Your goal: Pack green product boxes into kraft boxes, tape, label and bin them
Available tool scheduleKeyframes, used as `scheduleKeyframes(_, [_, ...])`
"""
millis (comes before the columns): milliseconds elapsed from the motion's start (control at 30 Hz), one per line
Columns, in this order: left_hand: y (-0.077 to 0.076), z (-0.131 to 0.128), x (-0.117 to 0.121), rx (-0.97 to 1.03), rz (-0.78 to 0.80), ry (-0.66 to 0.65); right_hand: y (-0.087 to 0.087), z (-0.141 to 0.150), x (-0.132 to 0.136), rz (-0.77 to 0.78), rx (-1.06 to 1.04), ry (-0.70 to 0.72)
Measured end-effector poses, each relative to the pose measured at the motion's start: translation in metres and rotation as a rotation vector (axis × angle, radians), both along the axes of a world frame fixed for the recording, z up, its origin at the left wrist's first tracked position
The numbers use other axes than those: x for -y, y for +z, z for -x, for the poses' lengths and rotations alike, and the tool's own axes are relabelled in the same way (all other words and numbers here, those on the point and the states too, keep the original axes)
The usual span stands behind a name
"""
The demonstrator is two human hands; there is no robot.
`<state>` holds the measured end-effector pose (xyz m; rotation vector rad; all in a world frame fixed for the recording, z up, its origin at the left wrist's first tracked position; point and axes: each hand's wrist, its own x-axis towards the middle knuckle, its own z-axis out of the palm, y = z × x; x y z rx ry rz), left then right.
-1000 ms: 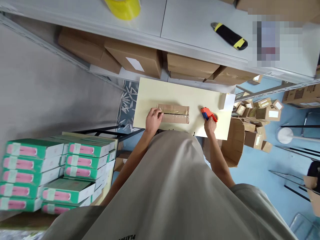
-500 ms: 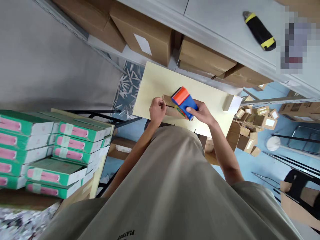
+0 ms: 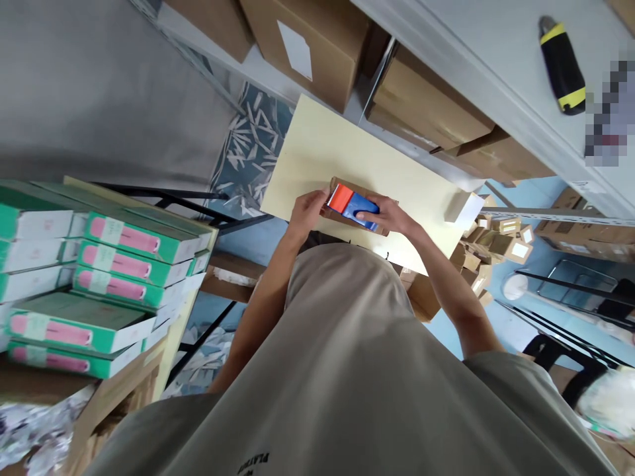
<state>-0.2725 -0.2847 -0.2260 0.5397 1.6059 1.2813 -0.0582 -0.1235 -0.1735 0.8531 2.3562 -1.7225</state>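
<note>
A small blue and orange-red box (image 3: 353, 206) lies level over an open brown cardboard box (image 3: 342, 180) on the cream tabletop (image 3: 307, 152). My right hand (image 3: 389, 215) grips the blue end of the small box, thumb on top. At the left end of the cardboard box, my left hand (image 3: 308, 210) has its fingers closed on the cardboard edge, close to the orange-red end. Whether the small box rests on the bottom of the carton cannot be made out.
A white block-like box (image 3: 464, 207) stands at the table's right end. Large cartons (image 3: 317, 49) line the shelf behind. Stacked green boxes (image 3: 124, 251) are at left, a black and yellow tool (image 3: 562, 66) lies on the upper shelf, and small cartons (image 3: 516, 248) are heaped at right.
My right hand has lowered the blue and orange-red box from a tilted hold to level over the cardboard box. My left hand has shifted slightly at the carton's end. The view has turned.
</note>
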Motion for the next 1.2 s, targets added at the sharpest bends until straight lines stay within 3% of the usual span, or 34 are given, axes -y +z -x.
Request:
scheduleKeyframes(300, [0.0, 0.013, -0.006, 0.01, 0.009, -0.043, -0.005, -0.004, 0.0, 0.02, 0.042, 0.018])
scheduleKeyframes(633, [-0.008, -0.001, -0.014, -0.215, 0.021, 0.109, 0.022, 0.004, -0.006, -0.075, 0.112, 0.017])
scheduleKeyframes(833, [-0.033, 0.016, -0.01, -0.209, 0.061, 0.259, 0.029, -0.008, -0.022, -0.009, 0.187, 0.005])
scheduleKeyframes(967, [-0.053, 0.032, -0.013, -0.128, 0.056, 0.263, 0.028, -0.015, -0.029, 0.021, 0.205, -0.008])
scheduleKeyframes(1200, [-0.079, 0.016, -0.005, -0.042, 0.182, 0.265, 0.021, -0.006, -0.023, -0.046, 0.246, 0.018])
